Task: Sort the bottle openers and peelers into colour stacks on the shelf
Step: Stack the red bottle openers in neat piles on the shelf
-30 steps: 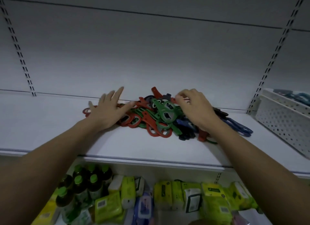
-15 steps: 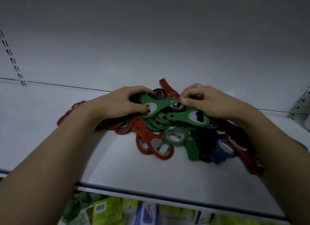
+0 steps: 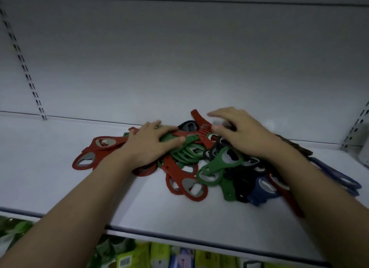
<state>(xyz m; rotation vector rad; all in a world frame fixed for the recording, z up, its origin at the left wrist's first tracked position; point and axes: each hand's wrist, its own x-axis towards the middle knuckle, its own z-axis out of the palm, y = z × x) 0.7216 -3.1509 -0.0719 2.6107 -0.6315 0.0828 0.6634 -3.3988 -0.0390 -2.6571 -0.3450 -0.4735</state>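
Below, packaged goods in yellow-green wrappers (image 3: 159,255) line the lower tier, just under the front lip of the white shelf (image 3: 99,197) that carries the work. Two bare forearms reach up and over that lip. Nearest on the shelf lie red bottle openers (image 3: 187,184), a green opener (image 3: 217,167), a blue one (image 3: 263,189) and black ones between them, all tangled in a single heap of mixed colours at the middle of the shelf. Two more red openers (image 3: 95,152) sit apart at the heap's left edge. The left hand (image 3: 151,144) presses flat on red and green pieces, fingers straight and spread, grasping nothing. The right hand (image 3: 241,134) rests over the dark right part of the heap with its fingers loosely bent; motion blur hides the fingertips, so whether that grip holds a piece cannot be told. Behind the hands a red handle (image 3: 196,116) juts from the heap toward the grey back panel (image 3: 179,58), flanked by slotted uprights (image 3: 22,62).
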